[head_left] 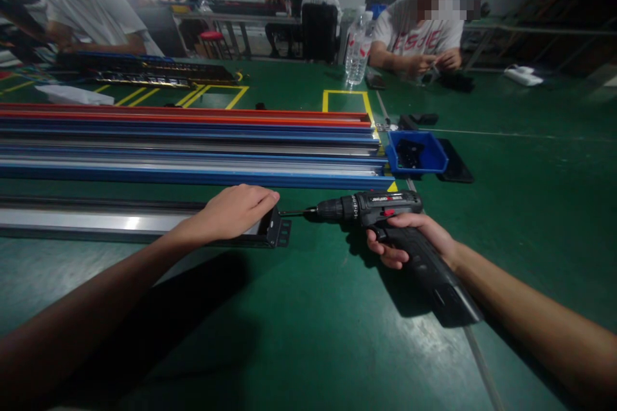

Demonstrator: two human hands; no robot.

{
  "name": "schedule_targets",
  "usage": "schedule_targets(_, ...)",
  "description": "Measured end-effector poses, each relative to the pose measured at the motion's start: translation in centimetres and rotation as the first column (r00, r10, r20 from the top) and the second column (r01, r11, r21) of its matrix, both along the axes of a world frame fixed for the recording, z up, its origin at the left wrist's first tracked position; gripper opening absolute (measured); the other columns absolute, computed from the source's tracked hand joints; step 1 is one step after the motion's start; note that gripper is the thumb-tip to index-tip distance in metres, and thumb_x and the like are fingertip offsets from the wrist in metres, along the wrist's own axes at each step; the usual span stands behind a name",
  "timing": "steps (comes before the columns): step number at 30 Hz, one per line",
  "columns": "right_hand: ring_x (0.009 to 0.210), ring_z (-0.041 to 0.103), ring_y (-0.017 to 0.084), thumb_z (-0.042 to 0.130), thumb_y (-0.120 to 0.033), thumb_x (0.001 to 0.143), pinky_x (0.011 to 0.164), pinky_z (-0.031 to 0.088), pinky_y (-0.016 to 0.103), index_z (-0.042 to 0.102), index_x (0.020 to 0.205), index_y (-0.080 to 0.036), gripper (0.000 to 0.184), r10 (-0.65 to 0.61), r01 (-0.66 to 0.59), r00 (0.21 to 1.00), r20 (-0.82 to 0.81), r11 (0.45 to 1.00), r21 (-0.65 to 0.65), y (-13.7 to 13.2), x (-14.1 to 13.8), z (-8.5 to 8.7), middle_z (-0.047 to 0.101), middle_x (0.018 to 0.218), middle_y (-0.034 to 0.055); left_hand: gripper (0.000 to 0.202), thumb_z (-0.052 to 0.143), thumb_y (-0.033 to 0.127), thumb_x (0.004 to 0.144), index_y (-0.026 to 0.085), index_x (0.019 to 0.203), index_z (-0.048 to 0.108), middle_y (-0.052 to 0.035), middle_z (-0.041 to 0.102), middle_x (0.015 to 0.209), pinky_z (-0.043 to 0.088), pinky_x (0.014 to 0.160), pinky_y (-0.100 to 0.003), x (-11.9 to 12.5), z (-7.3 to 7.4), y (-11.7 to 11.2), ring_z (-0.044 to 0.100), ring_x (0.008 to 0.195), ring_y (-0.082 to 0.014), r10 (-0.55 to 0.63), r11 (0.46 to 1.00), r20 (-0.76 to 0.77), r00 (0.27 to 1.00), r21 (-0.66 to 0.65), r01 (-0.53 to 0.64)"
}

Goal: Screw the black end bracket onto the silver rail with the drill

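Clock: taken from the drill, with twelve pointing straight across the table away from its user.
Right hand (438, 241): wrapped firmly around the handle of the black cordless drill (359, 207), thumb on the near side of my sightline, fingers curled in beneath the trigger.
Drill bit (294, 212): pointing to nine o'clock, its tip right up at the black end cap (274, 231); whether it sits in a screw I can't tell from here.
Left hand (238, 210): palm down over the end of the dark rail (116, 219), fingers together and stretched toward the cap; the undersides are hidden, so I can't tell how tightly they grip.
Dark rail: lying lengthwise on the green table (308, 334), running out to nine o'clock, a slotted tab (286, 233) jutting from its cap.
Coloured rails: blue rails (193, 176) side by side at ten o'clock, an orange rail (193, 114) beyond them.
Blue bin (418, 171): one o'clock, black parts (407, 153) inside.
Water bottles (354, 54): between eleven and twelve.
Co-worker (417, 32): just past twelve, both hands at some small item.
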State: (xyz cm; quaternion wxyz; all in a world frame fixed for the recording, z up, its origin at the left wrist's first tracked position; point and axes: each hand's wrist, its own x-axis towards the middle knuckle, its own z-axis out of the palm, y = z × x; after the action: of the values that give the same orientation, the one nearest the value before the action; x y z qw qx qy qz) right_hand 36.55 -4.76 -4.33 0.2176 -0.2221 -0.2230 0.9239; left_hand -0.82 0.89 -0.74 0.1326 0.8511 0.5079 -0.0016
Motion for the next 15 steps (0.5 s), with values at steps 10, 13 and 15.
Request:
schedule_targets(10, 0.06, 0.062, 0.011, 0.059, -0.033, 0.092, 0.066, 0.055, 0.026, 0.068, 0.11, 0.001, 0.039, 0.003, -0.004, 0.999, -0.032, 1.0, -0.029, 0.07, 0.1, -0.16, 0.07, 0.092, 0.0141, 0.064, 0.02, 0.056, 0.104, 0.023, 0.111, 0.075, -0.0078, 0.075, 0.124, 0.052, 0.094, -0.043, 0.04, 0.09, -0.18, 0.068, 0.113, -0.0303, -0.01, 1.0, 0.011, 1.0, 0.007, 0.01)
schedule_targets(13, 0.06, 0.062, 0.011, 0.059, -0.034, 0.092, 0.066, 0.054, 0.026, 0.068, 0.11, 0.001, 0.04, 0.002, -0.003, 0.999, -0.039, 1.0, -0.027, 0.08, 0.09, -0.24, 0.07, 0.092, 0.0139, 0.063, 0.021, 0.055, 0.104, 0.024, 0.111, 0.075, -0.0076, 0.075, 0.124, 0.052, 0.094, -0.042, 0.0, 0.0, -0.15, 0.069, 0.113, -0.0297, -0.008, 1.0, 0.011, 1.0, 0.018, 0.008)
schedule_targets(15, 0.06, 0.062, 0.011, 0.059, -0.034, 0.092, 0.066, 0.054, 0.026, 0.068, 0.11, 0.0, 0.039, 0.005, -0.006, 0.999, -0.04, 1.0, -0.026, 0.07, 0.08, -0.26, 0.07, 0.092, 0.0138, 0.062, 0.022, 0.056, 0.104, 0.024, 0.111, 0.075, -0.0074, 0.075, 0.125, 0.052, 0.095, -0.042, -0.04, -0.06, -0.1, 0.069, 0.114, -0.0294, -0.003, 1.0, 0.011, 1.0, 0.018, 0.003)
